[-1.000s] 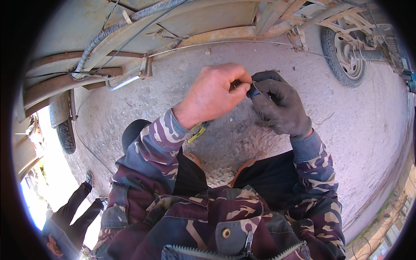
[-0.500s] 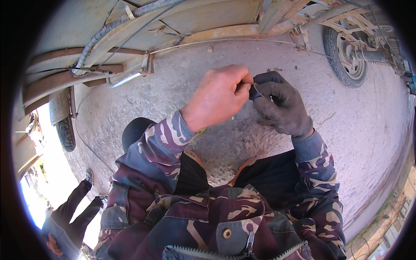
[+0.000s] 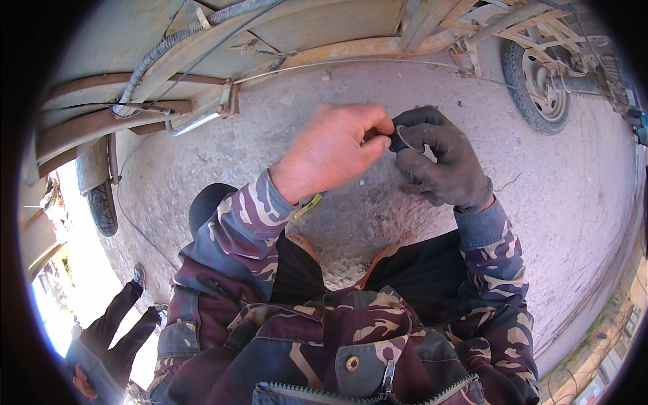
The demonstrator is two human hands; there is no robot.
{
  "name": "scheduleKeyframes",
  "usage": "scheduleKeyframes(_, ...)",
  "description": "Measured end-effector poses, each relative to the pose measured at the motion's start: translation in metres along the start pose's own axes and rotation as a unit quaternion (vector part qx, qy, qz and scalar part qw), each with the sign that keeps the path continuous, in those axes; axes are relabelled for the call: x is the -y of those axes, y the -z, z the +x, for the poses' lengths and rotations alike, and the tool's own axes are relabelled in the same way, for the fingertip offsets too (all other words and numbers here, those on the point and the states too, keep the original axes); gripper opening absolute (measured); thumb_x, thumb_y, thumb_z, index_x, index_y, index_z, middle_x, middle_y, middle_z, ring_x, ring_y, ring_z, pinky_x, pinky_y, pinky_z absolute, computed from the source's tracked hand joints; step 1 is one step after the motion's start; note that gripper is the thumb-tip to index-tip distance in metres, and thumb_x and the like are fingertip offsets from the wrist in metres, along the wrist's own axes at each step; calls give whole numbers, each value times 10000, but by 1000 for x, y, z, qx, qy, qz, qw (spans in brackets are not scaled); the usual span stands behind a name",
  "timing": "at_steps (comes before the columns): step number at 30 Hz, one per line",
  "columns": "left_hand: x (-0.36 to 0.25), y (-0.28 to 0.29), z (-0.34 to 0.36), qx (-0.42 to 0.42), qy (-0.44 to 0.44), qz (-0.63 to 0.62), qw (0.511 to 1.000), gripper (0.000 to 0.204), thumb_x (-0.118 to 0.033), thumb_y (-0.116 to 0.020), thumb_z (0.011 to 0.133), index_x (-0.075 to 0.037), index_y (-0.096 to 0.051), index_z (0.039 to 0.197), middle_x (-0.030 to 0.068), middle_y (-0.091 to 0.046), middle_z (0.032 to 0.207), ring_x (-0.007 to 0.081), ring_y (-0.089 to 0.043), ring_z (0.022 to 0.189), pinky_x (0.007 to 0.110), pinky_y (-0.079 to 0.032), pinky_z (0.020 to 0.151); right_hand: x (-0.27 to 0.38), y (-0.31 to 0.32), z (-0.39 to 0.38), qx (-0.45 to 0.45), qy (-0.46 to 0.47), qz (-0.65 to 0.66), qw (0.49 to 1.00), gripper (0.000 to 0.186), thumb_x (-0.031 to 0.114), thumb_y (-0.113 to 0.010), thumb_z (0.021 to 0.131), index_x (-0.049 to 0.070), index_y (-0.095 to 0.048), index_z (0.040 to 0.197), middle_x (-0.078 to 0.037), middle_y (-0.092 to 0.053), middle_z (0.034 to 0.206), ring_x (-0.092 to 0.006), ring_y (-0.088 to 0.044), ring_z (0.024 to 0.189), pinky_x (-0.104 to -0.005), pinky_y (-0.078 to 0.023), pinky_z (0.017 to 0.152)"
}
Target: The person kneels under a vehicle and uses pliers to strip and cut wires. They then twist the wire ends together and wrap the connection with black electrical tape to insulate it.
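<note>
My bare left hand (image 3: pixel 334 145) is raised at the centre, thumb and forefinger closed at a small dark piece (image 3: pixel 398 140), mostly hidden between the hands. My right hand (image 3: pixel 442 162), in a dark grey glove, is curled round that piece, with a thin curved strand by its thumb and forefinger. A yellow tool (image 3: pixel 307 206) lies on the ground beneath my left wrist, partly covered by it. A dark rounded shape (image 3: pixel 206 206) shows behind my left forearm; I cannot tell what it is.
A rusty vehicle frame (image 3: pixel 425 47) with hoses and cables arches overhead. A wheel (image 3: pixel 523 101) stands at upper right, another tyre (image 3: pixel 101 209) at left. Another person's legs (image 3: pixel 118 317) show at lower left. A loose cable runs along the pale rough ground (image 3: pixel 574 223).
Both hands stay together with small movements: my right hand's fingers have shifted slightly around the piece, and my left hand has moved slightly left since half a second ago.
</note>
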State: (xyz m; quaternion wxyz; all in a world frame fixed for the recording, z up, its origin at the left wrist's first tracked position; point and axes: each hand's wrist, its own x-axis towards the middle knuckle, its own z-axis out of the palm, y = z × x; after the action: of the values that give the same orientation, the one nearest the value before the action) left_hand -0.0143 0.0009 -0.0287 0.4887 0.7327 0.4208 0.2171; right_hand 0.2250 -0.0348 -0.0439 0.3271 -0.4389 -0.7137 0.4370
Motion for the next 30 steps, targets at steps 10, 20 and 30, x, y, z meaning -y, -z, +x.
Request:
scheduleKeyframes(10,-5,-4,-6,-40,-51,66,996,122,-76,-717,940,-16,-726,1046,165,-735,893,314,-737,795,386,-557,705,3,-3,-1,7,15,-12,1000,208,112,-810,877,0,-744,1040,-162,-705,1123,-299,-681,1046,-404,-548,911)
scheduleKeyframes(20,-3,-5,-7,-75,-101,56,991,96,-47,-720,934,-23,-721,1027,161,-720,895,318,-734,818,391,-558,714,4,-8,-3,-15,26,-10,999,232,152,-798,907,6,-718,1068,-157,-705,1107,-296,-673,1050,-403,-536,914)
scheduleKeyframes(30,6,-15,-2,-62,-93,24,993,65,-50,-677,946,2,-664,982,219,-689,899,434,-693,856,493,-548,740,-7,-11,-7,10,-82,65,994,236,146,-774,940,-4,-740,1119,-135,-660,1206,-215,-666,1005,-350,-535,889)
